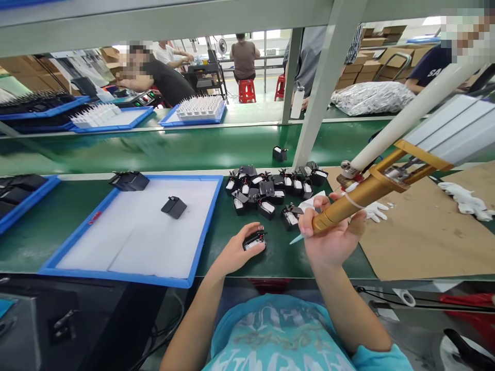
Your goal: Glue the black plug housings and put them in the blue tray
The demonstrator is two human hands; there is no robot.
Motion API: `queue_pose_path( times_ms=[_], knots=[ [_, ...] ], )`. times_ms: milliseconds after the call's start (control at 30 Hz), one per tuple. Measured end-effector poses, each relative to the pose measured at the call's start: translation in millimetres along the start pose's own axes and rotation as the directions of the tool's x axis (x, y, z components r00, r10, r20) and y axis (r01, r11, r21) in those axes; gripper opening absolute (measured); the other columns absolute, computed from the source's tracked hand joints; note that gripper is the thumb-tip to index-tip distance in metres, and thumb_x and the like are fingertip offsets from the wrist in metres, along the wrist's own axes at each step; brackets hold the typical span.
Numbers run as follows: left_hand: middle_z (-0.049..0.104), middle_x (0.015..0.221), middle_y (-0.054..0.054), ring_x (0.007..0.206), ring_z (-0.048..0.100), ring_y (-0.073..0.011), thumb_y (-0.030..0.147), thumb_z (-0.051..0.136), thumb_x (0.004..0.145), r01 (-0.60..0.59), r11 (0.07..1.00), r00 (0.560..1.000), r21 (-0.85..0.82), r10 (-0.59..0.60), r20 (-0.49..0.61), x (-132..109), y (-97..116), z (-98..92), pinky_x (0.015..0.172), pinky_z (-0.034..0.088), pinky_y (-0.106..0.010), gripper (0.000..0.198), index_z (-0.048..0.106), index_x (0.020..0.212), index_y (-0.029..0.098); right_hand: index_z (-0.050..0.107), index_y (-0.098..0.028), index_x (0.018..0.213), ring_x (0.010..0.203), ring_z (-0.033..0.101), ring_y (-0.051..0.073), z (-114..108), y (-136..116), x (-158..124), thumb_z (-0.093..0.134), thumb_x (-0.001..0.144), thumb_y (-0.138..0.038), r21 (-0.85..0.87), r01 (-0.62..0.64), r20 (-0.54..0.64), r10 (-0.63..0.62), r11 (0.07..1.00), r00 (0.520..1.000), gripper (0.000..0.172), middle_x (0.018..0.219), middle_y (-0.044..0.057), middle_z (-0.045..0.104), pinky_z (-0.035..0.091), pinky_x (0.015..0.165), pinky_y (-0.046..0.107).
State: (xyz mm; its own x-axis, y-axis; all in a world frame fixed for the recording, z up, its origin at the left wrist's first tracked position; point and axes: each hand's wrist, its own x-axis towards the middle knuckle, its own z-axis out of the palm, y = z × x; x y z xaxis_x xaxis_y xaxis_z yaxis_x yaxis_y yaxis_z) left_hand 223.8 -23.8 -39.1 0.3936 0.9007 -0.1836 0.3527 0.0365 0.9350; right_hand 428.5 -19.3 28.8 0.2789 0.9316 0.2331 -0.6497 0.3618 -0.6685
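My left hand [235,252] is closed around an opened black power adapter case [254,240] on the green bench, its fingers on either side. Red wires and a white part show inside. Wrapped round the front of a gold-coloured glue dispenser [361,201] is my right hand [331,242], palm up. The dispenser's pale blue nozzle [297,239] points down left, apart from the case. Several more opened adapter cases [266,190] lie in a heap just beyond my hands. One adapter [174,207] rests on the white-lined blue tray [207,226] at left.
Over the tray's far left corner sit black adapters [129,180]. Brown cardboard [429,232] with white gloves [377,211] covers the right side. A grey post [323,77] rises behind the heap. People work beyond the shelf, near trays of white parts [201,107].
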Motion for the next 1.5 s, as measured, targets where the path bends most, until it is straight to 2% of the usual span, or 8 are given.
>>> queue_pose_path(
  times_ms=[167,267,400,600,967,1100,1300,1500],
  knots=[
    [0.069,0.110,-0.006,0.104,0.062,-0.0184,0.026,0.047,0.090,-0.122,0.992,0.989,-0.024,0.120,-0.092,15.9,-5.3,12.0,0.090,0.047,-0.031,0.025,0.054,0.113,0.021,0.056,-0.029,0.099,0.039,0.045,0.008,-5.3,-5.7,-5.8,0.043,0.085,-0.062,-0.024,0.035,-0.007,-0.035,0.999,0.999,0.039,0.084,-0.002,0.050,0.032,0.038,0.025],
    [0.070,0.093,-0.002,0.086,0.063,-0.0156,0.014,0.046,0.082,-0.228,0.956,0.947,0.184,0.262,-0.188,17.0,-9.4,15.6,0.080,0.048,-0.029,0.022,0.056,0.102,0.020,0.057,-0.029,0.100,0.039,0.045,0.008,-7.4,-8.6,-10.0,0.043,0.086,-0.061,-0.030,0.040,-0.003,-0.040,0.999,0.999,0.038,0.084,-0.002,0.050,0.032,0.038,0.025],
    [0.067,0.097,-0.003,0.095,0.057,-0.0196,0.011,0.048,0.080,-0.282,0.867,0.918,0.411,0.368,-0.146,8.9,-2.1,11.6,0.088,0.043,-0.036,0.030,0.059,0.107,0.020,0.057,-0.028,0.100,0.039,0.044,0.008,-8.8,-11.9,-15.6,0.043,0.086,-0.061,-0.036,0.058,0.007,-0.058,0.998,0.998,0.039,0.084,-0.002,0.050,0.032,0.038,0.025],
    [0.062,0.121,-0.009,0.104,0.051,-0.0223,0.025,0.035,0.098,-0.273,0.698,0.910,0.662,0.410,-0.058,-7.4,2.9,13.4,0.090,0.041,-0.041,0.042,0.040,0.140,0.020,0.057,-0.029,0.099,0.039,0.043,0.006,-12.1,-17.8,-21.6,0.045,0.083,-0.063,-0.064,0.039,-0.020,-0.040,0.997,0.999,0.040,0.084,-0.003,0.050,0.032,0.039,0.024],
    [0.069,0.101,-0.004,0.094,0.064,-0.0157,0.025,0.050,0.093,-0.216,0.744,0.784,0.633,0.518,-0.341,-2.4,-13.8,42.0,0.081,0.052,-0.027,0.018,0.062,0.106,0.020,0.060,-0.029,0.104,0.041,0.047,0.008,-30.0,-24.2,-18.6,0.048,0.083,-0.060,-0.009,-0.015,0.020,0.015,1.000,1.000,0.040,0.085,-0.002,0.050,0.033,0.039,0.025],
    [0.070,0.102,-0.002,0.089,0.065,-0.0160,0.020,0.047,0.093,-0.118,0.639,0.728,0.760,0.576,-0.371,2.9,-17.7,51.2,0.075,0.052,-0.027,0.019,0.064,0.100,0.022,0.061,-0.028,0.104,0.040,0.046,0.008,-35.7,-26.9,-16.9,0.050,0.081,-0.061,-0.004,-0.028,0.026,0.028,1.000,0.999,0.041,0.084,-0.002,0.050,0.032,0.039,0.025],
    [0.067,0.117,-0.005,0.094,0.066,-0.0189,0.034,0.054,0.091,-0.070,0.443,0.816,0.894,0.541,-0.205,-0.4,-18.9,43.8,0.072,0.053,-0.028,0.031,0.058,0.120,0.022,0.061,-0.029,0.103,0.040,0.046,0.008,-43.9,-31.8,-18.7,0.050,0.081,-0.062,-0.005,-0.035,0.029,0.035,0.999,0.999,0.042,0.085,-0.002,0.051,0.033,0.038,0.026],
    [0.066,0.119,-0.006,0.100,0.065,-0.0210,0.030,0.048,0.094,-0.090,0.546,0.889,0.833,0.420,-0.180,-3.3,-13.6,39.6,0.075,0.053,-0.029,0.027,0.057,0.118,0.022,0.061,-0.029,0.102,0.040,0.047,0.008,-50.6,-34.1,-21.2,0.051,0.081,-0.059,-0.020,-0.040,0.016,0.040,0.999,0.999,0.039,0.085,-0.001,0.050,0.033,0.039,0.026]
  ],
)
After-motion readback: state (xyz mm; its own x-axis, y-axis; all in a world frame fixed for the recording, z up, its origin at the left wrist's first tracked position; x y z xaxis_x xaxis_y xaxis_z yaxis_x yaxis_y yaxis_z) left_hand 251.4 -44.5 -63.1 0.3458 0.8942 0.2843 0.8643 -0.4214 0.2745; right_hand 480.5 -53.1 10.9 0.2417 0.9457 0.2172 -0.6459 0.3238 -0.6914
